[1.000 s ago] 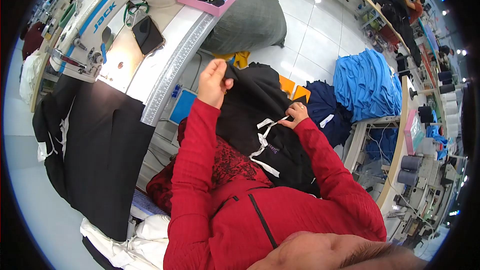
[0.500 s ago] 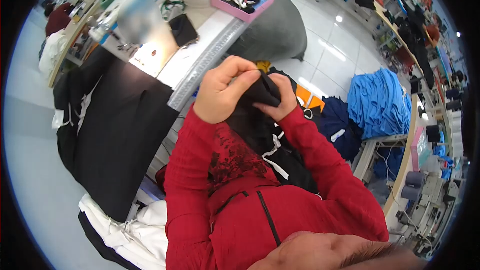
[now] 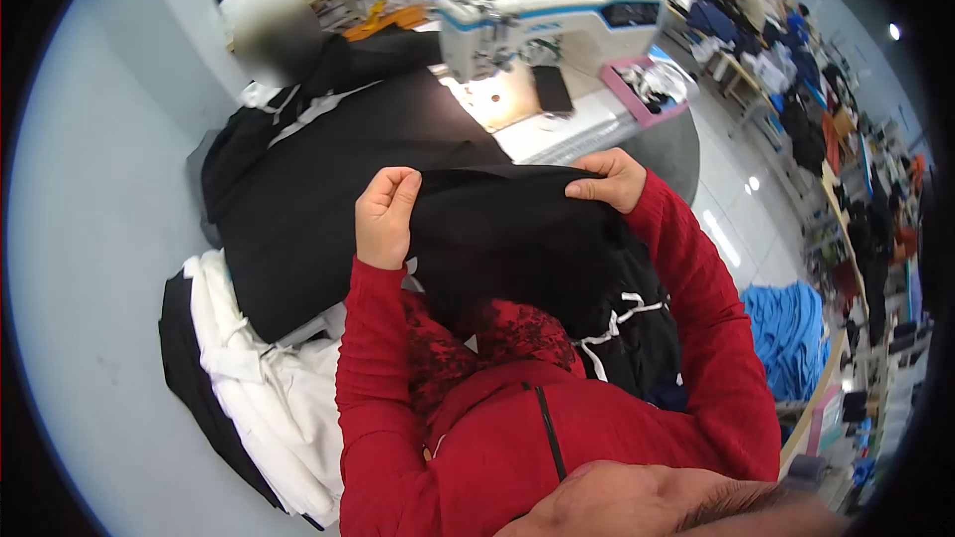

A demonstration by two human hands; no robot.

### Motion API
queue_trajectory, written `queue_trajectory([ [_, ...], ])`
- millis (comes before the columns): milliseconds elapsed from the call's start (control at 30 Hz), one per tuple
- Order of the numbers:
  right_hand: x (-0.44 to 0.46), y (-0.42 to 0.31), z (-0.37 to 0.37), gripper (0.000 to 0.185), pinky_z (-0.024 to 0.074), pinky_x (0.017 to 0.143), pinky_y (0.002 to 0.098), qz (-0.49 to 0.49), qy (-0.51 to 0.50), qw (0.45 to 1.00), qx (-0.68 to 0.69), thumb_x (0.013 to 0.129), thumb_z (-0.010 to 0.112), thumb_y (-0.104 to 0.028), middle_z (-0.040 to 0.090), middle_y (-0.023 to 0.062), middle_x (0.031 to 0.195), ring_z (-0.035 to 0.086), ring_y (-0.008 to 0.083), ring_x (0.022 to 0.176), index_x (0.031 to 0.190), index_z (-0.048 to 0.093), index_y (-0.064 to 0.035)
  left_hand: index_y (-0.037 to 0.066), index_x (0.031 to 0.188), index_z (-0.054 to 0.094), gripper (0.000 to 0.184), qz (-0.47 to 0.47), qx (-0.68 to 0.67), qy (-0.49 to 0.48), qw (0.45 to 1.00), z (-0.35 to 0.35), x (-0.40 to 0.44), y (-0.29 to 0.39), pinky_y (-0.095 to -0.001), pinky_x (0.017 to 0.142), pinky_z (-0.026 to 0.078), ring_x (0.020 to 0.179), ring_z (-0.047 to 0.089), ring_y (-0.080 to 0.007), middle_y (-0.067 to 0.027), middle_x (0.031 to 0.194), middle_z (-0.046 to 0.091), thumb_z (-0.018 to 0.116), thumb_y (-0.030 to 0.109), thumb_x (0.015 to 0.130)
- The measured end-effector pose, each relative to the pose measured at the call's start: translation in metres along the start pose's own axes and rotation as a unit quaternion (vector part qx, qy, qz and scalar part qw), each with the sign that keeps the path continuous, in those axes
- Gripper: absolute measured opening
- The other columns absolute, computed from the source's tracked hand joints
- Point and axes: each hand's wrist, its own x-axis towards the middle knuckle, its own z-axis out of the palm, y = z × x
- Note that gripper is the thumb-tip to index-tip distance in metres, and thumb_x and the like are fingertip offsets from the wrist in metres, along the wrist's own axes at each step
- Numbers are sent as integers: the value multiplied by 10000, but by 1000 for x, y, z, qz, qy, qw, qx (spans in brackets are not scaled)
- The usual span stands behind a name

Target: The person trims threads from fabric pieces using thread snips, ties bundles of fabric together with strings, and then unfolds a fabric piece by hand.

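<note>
A black piece of fabric (image 3: 507, 229) is stretched between my two hands, its upper edge nearly level and the rest hanging over my lap. My left hand (image 3: 384, 219) pinches the left end of that edge between thumb and fingers. At the other end, my right hand (image 3: 611, 181) is closed on the cloth in the same way. White drawstrings (image 3: 622, 313) dangle beside the dark cloth at my right. Beyond my hands stands a white and blue sewing machine (image 3: 547, 20), its lamp lighting the bed around the needle. More black cloth (image 3: 338, 179) covers the table to the left.
A dark phone (image 3: 552, 89) lies on the machine table beside a pink tray (image 3: 609, 80) of small items. White garments (image 3: 269, 378) are heaped at lower left. Blue folded garments (image 3: 786, 338) are stacked at right. People (image 3: 741, 0) sit at far tables.
My hands have moved apart, the right one further to the right, spreading the black fabric that was bunched between them. The view has swung left and up, bringing the sewing machine fully into sight.
</note>
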Motion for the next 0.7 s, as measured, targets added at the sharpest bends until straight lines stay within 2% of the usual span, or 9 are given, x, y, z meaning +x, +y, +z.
queue_trajectory([
  [233, 75, -12, 17, 182, 465, 675, 199, -30, -46, 996, 68, 843, 622, -120, 640, -2, 853, 584, 59, 755, 998, 629, -25, 8, 858, 599, 149, 43, 48, 74, 995, -68, -6, 18, -162, 641, 376, 691, 459, -15, 49, 715, 542, 581, 153, 888],
  [267, 82, -25, 31, 180, 453, 617, 187, -39, -15, 995, 92, 850, 616, -130, 636, -3, 824, 575, 53, 699, 996, 629, -25, 9, 901, 597, 116, 38, 103, 67, 992, -75, -8, 25, -226, 672, 421, 723, 517, -89, -5, 784, 570, 589, 118, 862],
  [300, 89, -37, 44, 179, 441, 559, 174, -48, 18, 992, 117, 856, 611, -141, 631, -5, 795, 566, 47, 642, 993, 629, -26, 9, 918, 593, 117, 104, 197, 82, 971, -81, -11, 33, -260, 689, 431, 750, 530, -135, -32, 825, 573, 587, 102, 848],
  [367, 106, -51, 38, 214, 310, 352, 174, -29, 10, 999, -34, 897, 561, -235, 570, -12, 609, 414, 46, 368, 980, 632, -52, 9, 951, 585, 145, 225, 379, 105, 891, -87, -20, 56, -328, 723, 451, 805, 555, -226, -87, 908, 580, 584, 70, 819],
  [467, 116, -80, 57, 245, 290, 343, 198, 21, 21, 997, -72, 897, 553, -306, 474, -30, 515, 386, 50, 351, 872, 624, -72, 7, 1022, 579, 257, 344, 333, -123, 869, -85, -68, 178, -329, 785, 453, 999, 548, -300, -178, 1102, 550, 588, 35, 766],
  [533, 129, -87, 62, 271, 282, 339, 208, 4, 11, 993, -121, 895, 552, -331, 434, -33, 486, 380, 55, 348, 818, 609, -78, 66, 955, 618, 223, 408, 302, -286, 813, -86, -88, 236, -317, 751, 444, 911, 578, -269, -146, 980, 598, 587, 63, 734],
  [567, 137, -85, 63, 299, 294, 348, 213, 1, -6, 996, -86, 897, 545, -344, 432, -27, 473, 389, 67, 349, 767, 586, -78, 86, 931, 631, 214, 446, 278, -279, 804, -83, -107, 249, -314, 732, 441, 860, 588, -258, -130, 923, 613, 592, 83, 720],
  [633, 142, -97, 73, 290, 361, 443, 199, -11, -45, 994, -94, 892, 560, -328, 476, -15, 524, 459, 65, 451, 774, 604, -66, 153, 1049, 636, 300, 373, 330, -185, 847, -69, -135, 273, -344, 704, 477, 846, 607, -255, -91, 979, 633, 628, 225, 758],
  [700, 159, -86, 73, 280, 379, 534, 193, -138, -43, 978, -148, 891, 568, -311, 509, -24, 589, 483, 55, 555, 795, 623, -53, 188, 1089, 641, 322, 422, 378, -126, 815, -66, -130, 275, -356, 691, 492, 843, 616, -238, -61, 1001, 645, 633, 293, 784],
])
